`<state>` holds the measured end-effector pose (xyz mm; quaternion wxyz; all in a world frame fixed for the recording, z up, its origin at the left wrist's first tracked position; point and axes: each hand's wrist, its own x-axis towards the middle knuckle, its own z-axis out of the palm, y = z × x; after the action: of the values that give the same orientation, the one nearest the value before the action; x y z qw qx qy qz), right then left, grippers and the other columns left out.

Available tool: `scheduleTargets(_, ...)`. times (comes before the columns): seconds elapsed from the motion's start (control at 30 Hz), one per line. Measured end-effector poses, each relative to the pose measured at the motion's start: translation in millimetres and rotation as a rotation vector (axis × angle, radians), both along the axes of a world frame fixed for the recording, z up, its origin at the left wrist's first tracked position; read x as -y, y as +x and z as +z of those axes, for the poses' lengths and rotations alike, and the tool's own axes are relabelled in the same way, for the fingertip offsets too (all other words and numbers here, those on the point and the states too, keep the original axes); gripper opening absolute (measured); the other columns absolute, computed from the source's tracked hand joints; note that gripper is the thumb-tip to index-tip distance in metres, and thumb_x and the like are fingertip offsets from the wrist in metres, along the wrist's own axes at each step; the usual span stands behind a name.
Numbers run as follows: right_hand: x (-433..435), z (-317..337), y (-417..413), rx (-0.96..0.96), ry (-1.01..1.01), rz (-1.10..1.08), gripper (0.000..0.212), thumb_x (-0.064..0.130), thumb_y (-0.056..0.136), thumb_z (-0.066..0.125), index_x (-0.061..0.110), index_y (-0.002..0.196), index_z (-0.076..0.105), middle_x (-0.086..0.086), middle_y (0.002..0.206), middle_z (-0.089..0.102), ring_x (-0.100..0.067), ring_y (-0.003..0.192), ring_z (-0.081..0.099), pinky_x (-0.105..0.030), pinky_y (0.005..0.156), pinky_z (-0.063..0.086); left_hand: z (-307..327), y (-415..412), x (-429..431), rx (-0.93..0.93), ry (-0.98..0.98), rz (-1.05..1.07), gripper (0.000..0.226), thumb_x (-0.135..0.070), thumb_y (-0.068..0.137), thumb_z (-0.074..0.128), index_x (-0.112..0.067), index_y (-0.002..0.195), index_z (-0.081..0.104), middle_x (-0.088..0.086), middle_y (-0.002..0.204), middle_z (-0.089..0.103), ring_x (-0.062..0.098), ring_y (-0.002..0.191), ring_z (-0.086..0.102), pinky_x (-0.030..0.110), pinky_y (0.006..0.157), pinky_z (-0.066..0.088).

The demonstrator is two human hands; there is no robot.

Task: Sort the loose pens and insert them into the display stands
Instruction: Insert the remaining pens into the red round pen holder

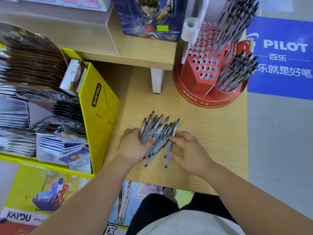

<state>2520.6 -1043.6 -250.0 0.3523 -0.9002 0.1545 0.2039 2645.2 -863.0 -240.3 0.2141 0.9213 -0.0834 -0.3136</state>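
A heap of several loose grey pens with dark tips [159, 133] lies on the wooden table [211, 141] in front of me. My left hand [134, 145] lies on the left side of the heap, its fingers curled around a bunch of pens. My right hand [188, 150] is at the heap's right side, its fingertips touching the outer pens. Behind and to the right stands a red round display stand [206, 70] with many empty holes. Two clusters of pens [237, 73] stand in it on the right.
A yellow box [96, 102] of card packs fills the left. A wooden riser shelf [135, 53] with a white leg [156, 80] stands behind the pens, holding a blue printed box [147, 16]. The table's right edge drops off to a floor with a blue mat [279, 56].
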Motion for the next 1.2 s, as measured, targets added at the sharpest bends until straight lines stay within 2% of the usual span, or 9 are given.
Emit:
scheduleTargets(0.1, -3.1, 1.0, -1.4, 0.034, 0.109, -0.15, 0.054, 0.032, 0.093, 0.067, 0.026, 0.144, 0.051, 0.001, 0.141, 0.042, -0.017, 0.126, 0.048, -0.023, 0.108, 0.034, -3.7, 4.0, 12.7, -0.001, 0.003, 0.023, 0.067, -0.054, 0.088, 0.066, -0.012, 0.138, 0.053, 0.009, 0.134, 0.052, 0.025, 0.115, 0.056, 0.028, 0.088, 0.044)
scheduleTargets(0.2, -5.2, 4.1, -1.4, 0.025, 0.128, -0.401, 0.051, 0.034, 0.095, 0.063, 0.026, 0.143, 0.048, 0.001, 0.126, 0.051, -0.003, 0.091, 0.057, -0.019, 0.081, 0.042, -7.5, 5.5, 23.2, -0.016, 0.041, 0.023, 0.07, -0.057, 0.086, 0.069, -0.012, 0.137, 0.051, 0.009, 0.13, 0.055, 0.026, 0.111, 0.059, 0.031, 0.086, 0.05)
scheduleTargets(0.27, -5.2, 0.2, 0.1, -0.022, 0.095, -0.533, 0.049, 0.039, 0.096, 0.062, 0.018, 0.139, 0.052, -0.001, 0.115, 0.059, -0.009, 0.085, 0.058, -0.022, 0.075, 0.041, -10.1, 5.1, 27.9, -0.026, 0.054, 0.017, 0.07, -0.057, 0.084, 0.072, -0.013, 0.134, 0.05, 0.008, 0.126, 0.057, 0.026, 0.106, 0.06, 0.032, 0.081, 0.051)
scheduleTargets(0.47, -16.2, -9.0, 16.8, -0.032, 0.127, -0.638, 0.03, 0.034, 0.094, 0.063, 0.011, 0.115, 0.063, -0.004, 0.081, 0.07, -0.024, 0.078, 0.067, -0.037, 0.073, 0.053, -14.7, -5.4, 30.1, -0.004, 0.059, -0.054, 0.054, -0.047, 0.084, 0.075, -0.013, 0.122, 0.059, 0.006, 0.118, 0.058, 0.018, 0.091, 0.054, 0.026, 0.072, 0.04)
scheduleTargets(0.57, -23.6, -11.1, 24.3, -0.005, 0.163, -0.654, 0.029, 0.026, 0.091, 0.068, 0.016, 0.118, 0.063, 0.0, 0.085, 0.067, -0.02, 0.078, 0.067, -0.037, 0.073, 0.055, -15.0, -11.9, 26.1, 0.023, 0.022, -0.023, 0.043, -0.04, 0.085, 0.074, -0.013, 0.115, 0.059, 0.005, 0.108, 0.062, 0.02, 0.089, 0.058, 0.028, 0.068, 0.04)
scheduleTargets(0.7, -27.5, -12.4, 27.4, 0.025, 0.148, -0.66, 0.038, 0.025, 0.088, 0.07, 0.019, 0.125, 0.062, -0.001, 0.094, 0.064, -0.019, 0.083, 0.064, -0.031, 0.075, 0.051, -14.5, -13.5, 24.1, -0.041, -0.016, 0.054, 0.047, -0.035, 0.088, 0.072, -0.012, 0.125, 0.055, 0.006, 0.111, 0.065, 0.025, 0.098, 0.063, 0.03, 0.075, 0.05)
scheduleTargets(0.83, -28.5, -9.2, 30.3, 0.031, 0.171, -0.656, 0.036, 0.022, 0.087, 0.072, 0.023, 0.121, 0.062, 0.002, 0.089, 0.061, -0.019, 0.08, 0.063, -0.036, 0.075, 0.054, -13.3, -12.2, 27.1, -0.106, -0.051, 0.132, 0.041, -0.034, 0.091, 0.068, -0.012, 0.124, 0.056, 0.004, 0.107, 0.068, 0.023, 0.092, 0.065, 0.03, 0.07, 0.05)
scheduleTargets(1.03, -29.1, -9.5, 32.9, 0.026, 0.19, -0.665, 0.036, 0.02, 0.087, 0.074, 0.018, 0.121, 0.064, 0.011, 0.083, 0.06, -0.013, 0.077, 0.062, -0.029, 0.073, 0.051, -12.2, -15.1, 32.8, -0.099, -0.082, 0.18, 0.028, -0.03, 0.09, 0.066, -0.012, 0.111, 0.061, 0.005, 0.098, 0.068, 0.025, 0.088, 0.065, 0.038, 0.076, 0.057)
scheduleTargets(1.2, -27.8, -14.0, 28.1, -0.001, 0.251, -0.741, 0.015, 0.021, 0.084, 0.077, 0.02, 0.097, 0.069, 0.011, 0.077, 0.065, -0.016, 0.074, 0.069, -0.042, 0.076, 0.06, -10.8, -16.8, 35.1, -0.099, -0.062, 0.17, 0.034, -0.041, 0.093, 0.065, -0.009, 0.107, 0.06, 0.005, 0.093, 0.068, 0.026, 0.086, 0.065, 0.034, 0.071, 0.054)
